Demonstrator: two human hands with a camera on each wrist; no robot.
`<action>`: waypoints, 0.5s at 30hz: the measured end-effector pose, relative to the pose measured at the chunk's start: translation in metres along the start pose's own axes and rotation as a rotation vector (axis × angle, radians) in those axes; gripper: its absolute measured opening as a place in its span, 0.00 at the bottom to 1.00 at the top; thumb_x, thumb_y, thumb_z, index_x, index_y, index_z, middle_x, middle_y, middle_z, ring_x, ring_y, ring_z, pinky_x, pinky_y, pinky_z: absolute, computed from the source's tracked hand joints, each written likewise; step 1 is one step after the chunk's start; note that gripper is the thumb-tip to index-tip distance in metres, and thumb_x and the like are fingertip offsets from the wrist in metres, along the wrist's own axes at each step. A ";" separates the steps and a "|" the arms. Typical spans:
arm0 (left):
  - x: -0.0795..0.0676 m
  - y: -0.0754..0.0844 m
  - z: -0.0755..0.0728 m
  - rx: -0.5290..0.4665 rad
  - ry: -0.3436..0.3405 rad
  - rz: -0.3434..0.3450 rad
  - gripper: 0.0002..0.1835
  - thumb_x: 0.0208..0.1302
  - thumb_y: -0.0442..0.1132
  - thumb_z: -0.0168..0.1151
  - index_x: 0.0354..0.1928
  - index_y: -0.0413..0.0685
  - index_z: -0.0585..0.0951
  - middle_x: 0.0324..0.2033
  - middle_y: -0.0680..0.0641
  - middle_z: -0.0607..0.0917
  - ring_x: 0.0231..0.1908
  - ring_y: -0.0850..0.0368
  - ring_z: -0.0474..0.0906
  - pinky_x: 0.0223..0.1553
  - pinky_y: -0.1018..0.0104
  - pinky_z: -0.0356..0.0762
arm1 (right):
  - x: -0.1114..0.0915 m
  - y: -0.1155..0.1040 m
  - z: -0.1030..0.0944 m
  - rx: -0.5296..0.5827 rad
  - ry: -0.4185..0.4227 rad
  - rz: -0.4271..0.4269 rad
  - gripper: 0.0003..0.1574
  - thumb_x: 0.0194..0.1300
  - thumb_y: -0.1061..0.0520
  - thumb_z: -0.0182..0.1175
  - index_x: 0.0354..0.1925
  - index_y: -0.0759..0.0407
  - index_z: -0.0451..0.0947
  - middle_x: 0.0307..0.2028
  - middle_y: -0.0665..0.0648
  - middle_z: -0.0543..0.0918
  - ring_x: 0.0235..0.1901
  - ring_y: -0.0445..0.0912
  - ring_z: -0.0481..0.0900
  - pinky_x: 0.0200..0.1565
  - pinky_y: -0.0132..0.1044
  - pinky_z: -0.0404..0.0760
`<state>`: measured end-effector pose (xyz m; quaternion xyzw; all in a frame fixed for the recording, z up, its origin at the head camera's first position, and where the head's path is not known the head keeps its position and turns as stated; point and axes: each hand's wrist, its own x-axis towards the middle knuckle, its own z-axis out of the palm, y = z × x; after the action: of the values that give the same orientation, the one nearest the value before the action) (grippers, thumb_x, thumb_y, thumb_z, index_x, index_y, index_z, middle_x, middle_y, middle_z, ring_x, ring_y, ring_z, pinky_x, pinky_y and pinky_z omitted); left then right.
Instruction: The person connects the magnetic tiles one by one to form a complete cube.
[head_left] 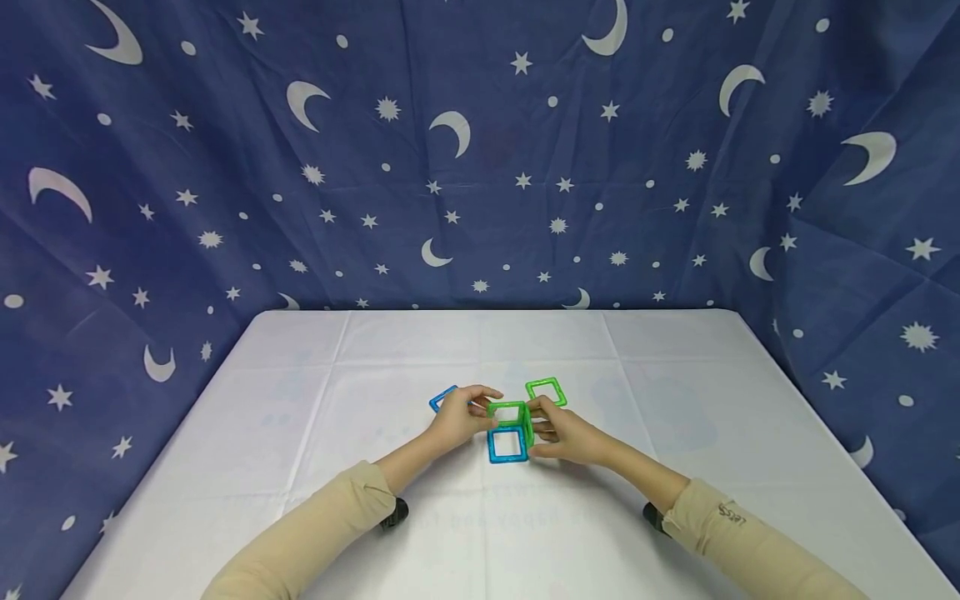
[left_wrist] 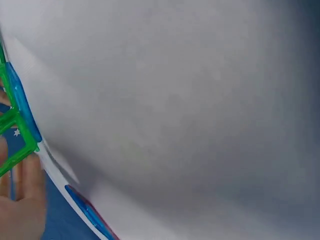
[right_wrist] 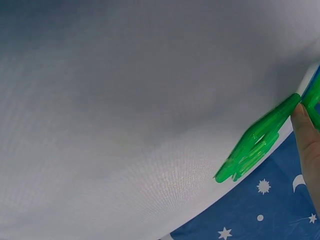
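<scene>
From my station I record the left hand [head_left: 459, 419] gripping the left edge of the rear green frame [head_left: 507, 405], thumb in front. The right hand [head_left: 567, 435] grips the right green frame [head_left: 528, 427] between thumb and fingers; I cannot tell how firmly either hand presses. Both green frames stand upright, meeting at a corner, with the front blue frame [head_left: 507, 458] flat at their foot. Just beyond the left hand lies the loose blue frame [head_left: 442, 392], partly covered by it; beyond the right hand lies the loose green frame [head_left: 542, 382]. I note bare cloth between these pieces and the table's rear edge, wide margins left and right, and working room ahead of the front blue frame between the forearms. The table [head_left: 420, 342] carries a white cloth with visible fold creases. A blue curtain [head_left: 480, 150] printed with white moons, stars and dots encloses the back and both sides.
</scene>
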<state>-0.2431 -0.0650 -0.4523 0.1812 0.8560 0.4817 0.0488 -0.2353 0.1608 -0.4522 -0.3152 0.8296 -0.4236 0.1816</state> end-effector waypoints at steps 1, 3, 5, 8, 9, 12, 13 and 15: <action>-0.001 0.000 -0.001 0.014 -0.027 -0.007 0.24 0.51 0.29 0.70 0.53 0.39 0.78 0.40 0.40 0.82 0.41 0.49 0.80 0.42 0.63 0.81 | 0.000 0.000 0.000 -0.002 0.000 -0.003 0.38 0.60 0.62 0.63 0.60 0.71 0.54 0.61 0.77 0.66 0.58 0.67 0.71 0.56 0.49 0.76; -0.005 0.001 -0.001 0.055 -0.079 -0.032 0.33 0.49 0.33 0.73 0.59 0.40 0.73 0.43 0.41 0.81 0.45 0.47 0.78 0.47 0.58 0.79 | 0.000 0.001 0.000 -0.011 0.000 -0.008 0.38 0.61 0.61 0.63 0.60 0.71 0.54 0.61 0.77 0.66 0.58 0.67 0.71 0.56 0.49 0.76; -0.008 0.001 -0.001 0.115 -0.115 -0.050 0.39 0.45 0.36 0.76 0.61 0.40 0.69 0.43 0.42 0.80 0.44 0.49 0.76 0.49 0.55 0.77 | 0.000 0.001 0.000 -0.015 -0.002 -0.009 0.38 0.61 0.61 0.63 0.61 0.71 0.54 0.61 0.76 0.66 0.58 0.67 0.71 0.56 0.49 0.76; -0.014 0.001 0.003 0.194 -0.127 -0.061 0.43 0.40 0.39 0.79 0.60 0.37 0.68 0.41 0.44 0.79 0.43 0.51 0.74 0.50 0.54 0.75 | 0.000 0.000 0.000 -0.020 -0.001 -0.002 0.38 0.60 0.61 0.64 0.60 0.70 0.54 0.61 0.76 0.67 0.58 0.66 0.72 0.55 0.47 0.77; -0.015 0.001 0.004 0.205 -0.122 -0.060 0.43 0.39 0.39 0.79 0.59 0.35 0.69 0.41 0.43 0.79 0.43 0.51 0.74 0.50 0.54 0.75 | 0.000 -0.001 0.000 -0.017 0.002 0.004 0.38 0.60 0.61 0.64 0.60 0.70 0.55 0.61 0.75 0.67 0.58 0.66 0.72 0.55 0.47 0.77; -0.017 0.000 0.008 0.249 -0.099 -0.043 0.40 0.38 0.40 0.80 0.55 0.33 0.71 0.42 0.42 0.80 0.45 0.50 0.75 0.51 0.54 0.76 | 0.000 -0.003 -0.001 -0.010 0.007 0.015 0.38 0.60 0.62 0.64 0.60 0.69 0.55 0.61 0.75 0.67 0.58 0.65 0.72 0.55 0.46 0.77; -0.017 0.000 0.008 0.249 -0.093 -0.038 0.39 0.38 0.39 0.80 0.54 0.34 0.72 0.43 0.41 0.80 0.46 0.49 0.76 0.51 0.55 0.77 | 0.001 -0.003 -0.001 -0.009 0.007 0.014 0.38 0.60 0.62 0.64 0.60 0.70 0.55 0.61 0.75 0.67 0.58 0.65 0.72 0.55 0.47 0.77; -0.017 -0.001 0.009 0.246 -0.089 -0.035 0.36 0.38 0.38 0.80 0.52 0.35 0.74 0.45 0.41 0.80 0.47 0.48 0.76 0.51 0.56 0.77 | 0.001 -0.003 0.000 -0.002 0.003 0.016 0.38 0.60 0.62 0.63 0.61 0.70 0.55 0.61 0.75 0.67 0.59 0.65 0.71 0.56 0.47 0.76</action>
<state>-0.2250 -0.0640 -0.4595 0.1920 0.9086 0.3638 0.0728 -0.2352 0.1584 -0.4495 -0.3080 0.8328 -0.4218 0.1834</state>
